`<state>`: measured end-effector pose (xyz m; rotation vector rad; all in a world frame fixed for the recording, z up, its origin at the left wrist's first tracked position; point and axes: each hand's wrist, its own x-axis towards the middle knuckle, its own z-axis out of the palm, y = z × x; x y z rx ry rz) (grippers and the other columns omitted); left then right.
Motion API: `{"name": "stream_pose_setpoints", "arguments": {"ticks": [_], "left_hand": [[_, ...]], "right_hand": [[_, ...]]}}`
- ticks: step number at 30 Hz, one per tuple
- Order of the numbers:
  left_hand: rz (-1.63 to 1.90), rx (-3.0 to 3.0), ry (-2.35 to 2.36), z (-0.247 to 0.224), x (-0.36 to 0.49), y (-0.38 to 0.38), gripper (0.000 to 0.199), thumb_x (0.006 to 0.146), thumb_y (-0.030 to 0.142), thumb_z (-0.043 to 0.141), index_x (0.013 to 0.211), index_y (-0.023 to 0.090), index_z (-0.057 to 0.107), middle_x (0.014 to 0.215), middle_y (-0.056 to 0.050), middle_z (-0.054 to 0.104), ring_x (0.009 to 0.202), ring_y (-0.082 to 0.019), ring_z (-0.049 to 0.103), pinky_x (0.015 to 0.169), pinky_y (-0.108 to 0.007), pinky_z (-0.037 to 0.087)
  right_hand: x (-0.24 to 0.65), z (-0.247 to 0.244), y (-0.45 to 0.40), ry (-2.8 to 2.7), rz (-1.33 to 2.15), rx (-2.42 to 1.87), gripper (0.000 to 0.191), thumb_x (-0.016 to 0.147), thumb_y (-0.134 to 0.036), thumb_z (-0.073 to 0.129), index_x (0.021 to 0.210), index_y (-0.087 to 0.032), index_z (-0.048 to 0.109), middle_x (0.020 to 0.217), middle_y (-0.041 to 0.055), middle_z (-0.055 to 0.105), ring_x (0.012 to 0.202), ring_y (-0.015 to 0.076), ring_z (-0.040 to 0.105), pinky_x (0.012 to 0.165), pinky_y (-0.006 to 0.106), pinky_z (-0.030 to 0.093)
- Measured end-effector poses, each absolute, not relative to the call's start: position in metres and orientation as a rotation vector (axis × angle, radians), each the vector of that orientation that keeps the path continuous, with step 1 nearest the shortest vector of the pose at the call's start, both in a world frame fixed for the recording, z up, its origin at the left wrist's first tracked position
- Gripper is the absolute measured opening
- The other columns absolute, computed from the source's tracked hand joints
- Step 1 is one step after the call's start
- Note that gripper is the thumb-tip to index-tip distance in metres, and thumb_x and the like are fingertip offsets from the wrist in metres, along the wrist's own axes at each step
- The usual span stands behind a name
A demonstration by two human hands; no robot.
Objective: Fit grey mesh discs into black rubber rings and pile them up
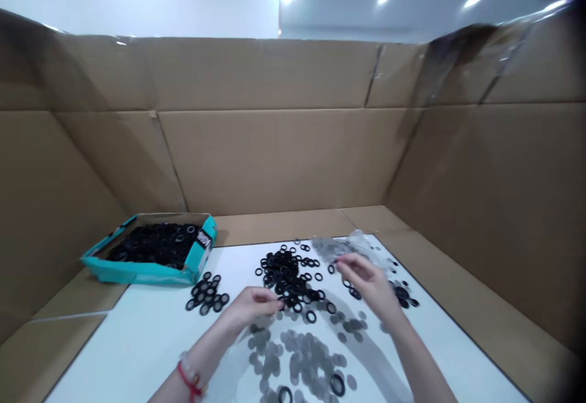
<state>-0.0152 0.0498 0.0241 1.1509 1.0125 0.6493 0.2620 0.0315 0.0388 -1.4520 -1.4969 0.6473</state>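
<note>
My left hand [254, 306] is closed in a pinch at the near left edge of a pile of black rings [281, 272], with a dark ring at its fingertips. My right hand [364, 278] pinches what looks like a small black ring [336, 262], to the right of the pile. Thin grey translucent discs [311, 357] lie scattered on the white board in front of both hands. A smaller group of rings [208, 293], which look filled with grey, sits left of my left hand. Two larger black rings [337, 384] lie near the bottom edge.
A teal-edged box [146, 273] full of black rings stands at the back left. Behind my right hand lies a clear plastic bag [352, 244] with grey discs. Dark round pieces [403, 295] lie right of my right wrist. Cardboard walls [274, 159] enclose the white board [151, 342].
</note>
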Motion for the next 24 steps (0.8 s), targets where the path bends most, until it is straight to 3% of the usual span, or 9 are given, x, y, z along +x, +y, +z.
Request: {"name": "stream_pose_setpoints", "arguments": {"ticks": [2,7,10,12,16,18,22,24], "left_hand": [[0.645,1.217,1.044,0.031,-0.028,0.051,0.031,0.059,0.045,0.081,0.064,0.015,0.072,0.056,0.001,0.061,0.059,-0.012,0.051,0.061,-0.023,0.037],[0.588,1.298,1.085,0.043,-0.041,0.066,0.038,0.061,0.045,0.078,0.086,0.017,0.072,0.069,-0.001,0.067,0.065,-0.015,0.056,0.069,-0.027,0.043],[0.607,1.377,1.093,0.051,-0.032,0.072,0.033,0.064,0.045,0.076,0.081,0.017,0.070,0.064,0.000,0.064,0.063,-0.016,0.055,0.066,-0.027,0.041],[0.657,1.438,1.092,0.058,-0.022,0.074,0.029,0.065,0.044,0.075,0.073,0.017,0.068,0.063,0.000,0.063,0.063,-0.015,0.054,0.065,-0.026,0.040],[0.850,1.418,1.058,0.077,-0.001,0.076,0.025,0.065,0.041,0.075,0.064,0.018,0.064,0.064,0.001,0.062,0.065,-0.014,0.053,0.065,-0.025,0.041],[0.954,1.320,1.010,0.088,0.007,0.076,0.025,0.063,0.039,0.077,0.063,0.018,0.064,0.070,0.000,0.064,0.069,-0.014,0.055,0.067,-0.025,0.043],[1.089,1.093,0.814,0.107,0.011,0.071,0.024,0.062,0.034,0.080,0.063,0.017,0.063,0.072,0.000,0.065,0.075,-0.014,0.058,0.075,-0.025,0.046],[1.088,1.013,0.729,0.113,0.006,0.067,0.023,0.063,0.031,0.081,0.063,0.017,0.062,0.074,0.000,0.065,0.076,-0.014,0.060,0.079,-0.026,0.046]], "right_hand": [[0.309,0.049,0.026,-1.380,0.503,-1.643,0.035,0.080,-0.048,0.052,0.090,-0.017,0.065,0.094,0.0108,0.070,0.083,0.0250,0.065,0.071,0.030,0.049],[0.378,0.047,0.005,-1.277,0.414,-1.970,0.018,0.069,-0.027,0.058,0.070,-0.015,0.071,0.080,0.0143,0.074,0.077,0.0307,0.067,0.068,0.034,0.047],[0.377,0.045,0.004,-1.322,0.454,-2.011,0.016,0.066,-0.021,0.060,0.071,-0.014,0.073,0.075,0.0137,0.074,0.070,0.0299,0.067,0.064,0.033,0.047],[0.363,0.053,0.005,-1.360,0.455,-1.984,0.016,0.068,-0.020,0.060,0.074,-0.014,0.073,0.079,0.0148,0.074,0.076,0.0304,0.068,0.067,0.034,0.048],[0.301,0.092,0.009,-1.553,0.556,-1.728,0.018,0.081,-0.031,0.056,0.082,-0.021,0.071,0.092,0.0073,0.073,0.088,0.0230,0.067,0.076,0.029,0.049],[0.258,0.112,0.013,-1.674,0.671,-1.386,0.017,0.082,-0.035,0.060,0.079,-0.022,0.071,0.098,0.0063,0.070,0.092,0.0214,0.064,0.078,0.029,0.050],[0.186,0.131,0.028,-1.564,0.975,-0.994,0.013,0.078,-0.032,0.067,0.084,-0.021,0.070,0.082,0.0033,0.066,0.078,0.0166,0.063,0.073,0.031,0.052],[0.169,0.131,0.038,-1.470,1.127,-0.932,0.026,0.075,-0.032,0.071,0.098,-0.021,0.066,0.075,0.0003,0.064,0.071,0.0147,0.062,0.071,0.030,0.052]]}}
